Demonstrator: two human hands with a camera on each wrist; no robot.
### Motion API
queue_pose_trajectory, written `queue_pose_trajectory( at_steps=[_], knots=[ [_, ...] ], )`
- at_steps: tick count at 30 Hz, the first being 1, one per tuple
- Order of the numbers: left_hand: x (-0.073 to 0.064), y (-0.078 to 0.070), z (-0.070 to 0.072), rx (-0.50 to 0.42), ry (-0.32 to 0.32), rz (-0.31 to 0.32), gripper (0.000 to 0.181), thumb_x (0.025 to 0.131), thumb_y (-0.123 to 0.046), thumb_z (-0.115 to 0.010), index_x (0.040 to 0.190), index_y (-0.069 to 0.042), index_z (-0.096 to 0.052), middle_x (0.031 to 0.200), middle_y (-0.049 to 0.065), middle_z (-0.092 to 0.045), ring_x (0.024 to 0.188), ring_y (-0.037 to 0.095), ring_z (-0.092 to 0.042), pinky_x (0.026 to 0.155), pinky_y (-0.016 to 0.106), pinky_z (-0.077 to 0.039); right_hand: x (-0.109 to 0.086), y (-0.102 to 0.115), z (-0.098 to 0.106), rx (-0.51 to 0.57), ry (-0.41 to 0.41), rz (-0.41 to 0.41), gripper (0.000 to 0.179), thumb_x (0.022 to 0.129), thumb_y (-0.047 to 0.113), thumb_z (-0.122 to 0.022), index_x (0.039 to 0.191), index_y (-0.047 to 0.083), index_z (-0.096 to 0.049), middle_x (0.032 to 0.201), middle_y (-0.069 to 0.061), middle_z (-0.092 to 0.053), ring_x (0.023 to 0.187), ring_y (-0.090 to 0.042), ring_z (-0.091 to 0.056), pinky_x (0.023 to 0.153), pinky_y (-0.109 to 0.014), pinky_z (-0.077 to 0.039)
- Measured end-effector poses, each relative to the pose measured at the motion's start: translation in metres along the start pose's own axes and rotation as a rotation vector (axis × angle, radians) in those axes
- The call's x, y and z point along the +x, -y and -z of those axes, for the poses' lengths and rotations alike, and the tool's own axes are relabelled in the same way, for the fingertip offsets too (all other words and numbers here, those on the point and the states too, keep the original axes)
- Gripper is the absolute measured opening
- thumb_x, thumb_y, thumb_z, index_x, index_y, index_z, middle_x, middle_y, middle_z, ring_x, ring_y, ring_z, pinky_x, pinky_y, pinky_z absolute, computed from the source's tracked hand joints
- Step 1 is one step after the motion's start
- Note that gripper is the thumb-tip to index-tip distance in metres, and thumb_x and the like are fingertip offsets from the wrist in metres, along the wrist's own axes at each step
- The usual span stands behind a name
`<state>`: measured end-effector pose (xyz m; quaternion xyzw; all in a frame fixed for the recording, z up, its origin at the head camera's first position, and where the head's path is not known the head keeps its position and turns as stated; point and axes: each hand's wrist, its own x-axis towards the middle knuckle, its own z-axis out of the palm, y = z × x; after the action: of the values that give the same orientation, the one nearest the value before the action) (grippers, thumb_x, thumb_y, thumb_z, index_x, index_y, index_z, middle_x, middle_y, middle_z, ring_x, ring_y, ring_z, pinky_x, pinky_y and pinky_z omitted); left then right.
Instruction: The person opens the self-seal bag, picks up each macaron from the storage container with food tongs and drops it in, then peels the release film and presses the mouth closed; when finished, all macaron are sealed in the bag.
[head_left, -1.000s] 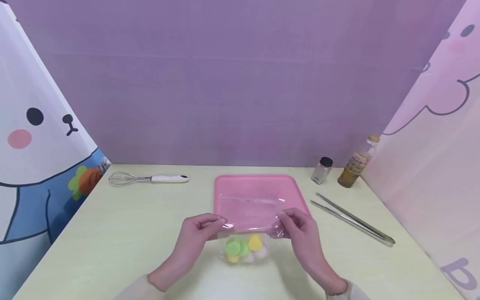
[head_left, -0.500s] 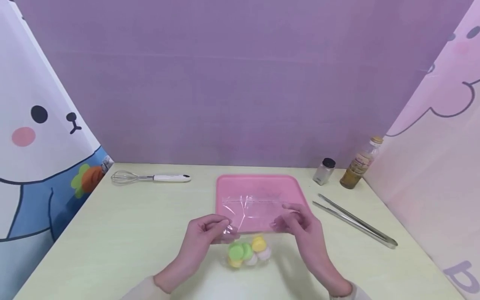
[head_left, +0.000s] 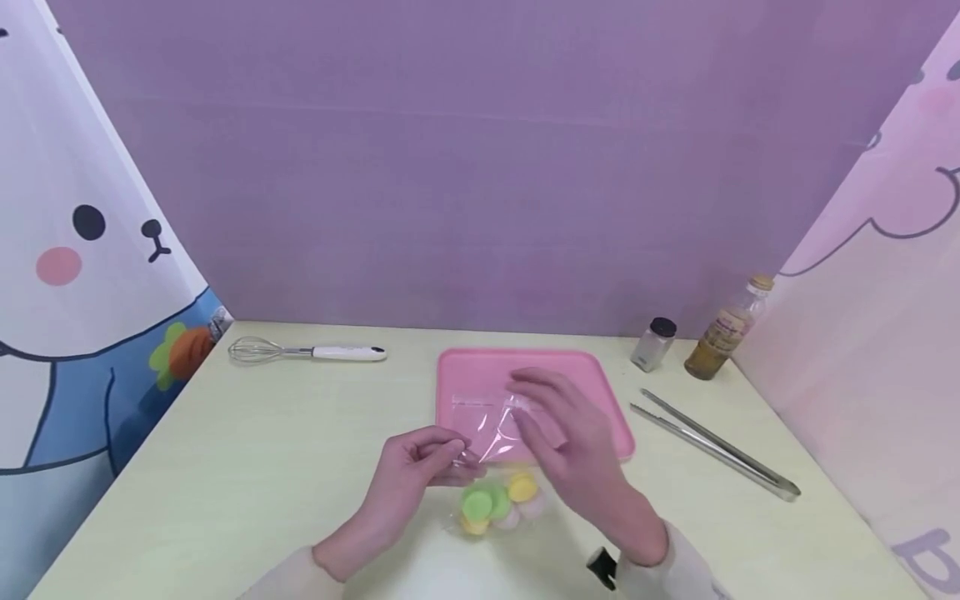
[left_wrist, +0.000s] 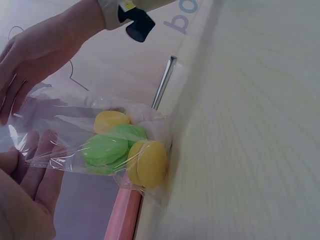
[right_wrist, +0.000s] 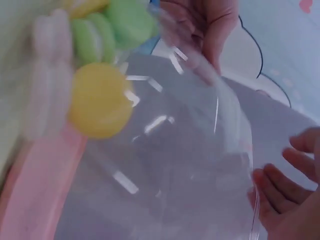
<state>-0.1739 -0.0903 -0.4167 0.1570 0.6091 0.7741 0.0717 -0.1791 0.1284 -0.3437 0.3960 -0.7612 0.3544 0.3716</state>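
Observation:
A clear plastic bag [left_wrist: 70, 156] holds several macarons [head_left: 478, 505] in green, yellow and pale pink at its bottom. My left hand [head_left: 412, 473] pinches the bag's left edge between thumb and fingers. Over the bag's upper part, my right hand [head_left: 581, 454] is held with its fingers extended and apart. In the right wrist view, the fingertips of that hand [right_wrist: 287, 195] are at the bag's open edge; whether they press on it is hard to tell. The bag's bottom appears to rest on the table in the left wrist view.
Behind the bag lies a pink tray [head_left: 517, 357]. A whisk [head_left: 307, 352] lies at the back left. Metal tongs [head_left: 716, 446], a small black-capped jar [head_left: 654, 344] and a corked bottle of brown liquid [head_left: 726, 333] are on the right. A purple backdrop [head_left: 450, 183] closes off the back.
My right hand has let go of the bag's right edge, spread its fingers and moved up and leftward over the bag. My left hand keeps its pinch. The view has shifted slightly.

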Motion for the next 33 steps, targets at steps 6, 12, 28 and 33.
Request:
queue_pose_trajectory(
  at_steps=[6, 12, 28, 33],
  knots=[
    [0.001, 0.002, -0.002, -0.011, 0.033, -0.033, 0.025, 0.100, -0.012, -0.064, 0.111, 0.010, -0.066, 0.097, 0.022, -0.074, 0.087, 0.031, -0.074, 0.080, 0.046, -0.059, 0.010, 0.005, -0.014, -0.155, 0.210, -0.017, 0.032, 0.100, 0.026, -0.066, 0.128, 0.012, -0.069, 0.120, -0.006, -0.070, 0.111, -0.023, -0.064, 0.095, -0.042, -0.049],
    [0.002, 0.000, -0.003, -0.009, 0.026, -0.012, 0.025, 0.100, -0.014, -0.064, 0.111, 0.009, -0.067, 0.099, 0.023, -0.073, 0.088, 0.032, -0.074, 0.080, 0.046, -0.059, 0.010, 0.001, -0.020, -0.090, 0.234, -0.079, 0.036, 0.091, 0.015, -0.076, 0.126, 0.013, -0.070, 0.110, 0.001, -0.074, 0.097, -0.015, -0.067, 0.088, -0.039, -0.049],
    [-0.001, -0.001, -0.002, -0.011, 0.018, -0.006, 0.027, 0.100, -0.012, -0.064, 0.113, 0.011, -0.066, 0.099, 0.024, -0.073, 0.085, 0.029, -0.075, 0.080, 0.045, -0.059, 0.009, -0.001, -0.030, 0.057, 0.149, -0.051, 0.027, 0.080, 0.008, -0.085, 0.106, 0.010, -0.077, 0.098, 0.002, -0.072, 0.091, -0.014, -0.063, 0.081, -0.032, -0.047],
    [-0.001, -0.001, -0.003, -0.014, 0.016, -0.007, 0.025, 0.100, -0.012, -0.065, 0.113, 0.009, -0.067, 0.099, 0.024, -0.073, 0.084, 0.029, -0.075, 0.080, 0.045, -0.059, 0.008, -0.001, -0.032, 0.051, 0.132, -0.042, 0.026, 0.077, 0.009, -0.088, 0.102, 0.010, -0.079, 0.091, 0.003, -0.068, 0.087, -0.014, -0.058, 0.078, -0.032, -0.040]
  ],
)
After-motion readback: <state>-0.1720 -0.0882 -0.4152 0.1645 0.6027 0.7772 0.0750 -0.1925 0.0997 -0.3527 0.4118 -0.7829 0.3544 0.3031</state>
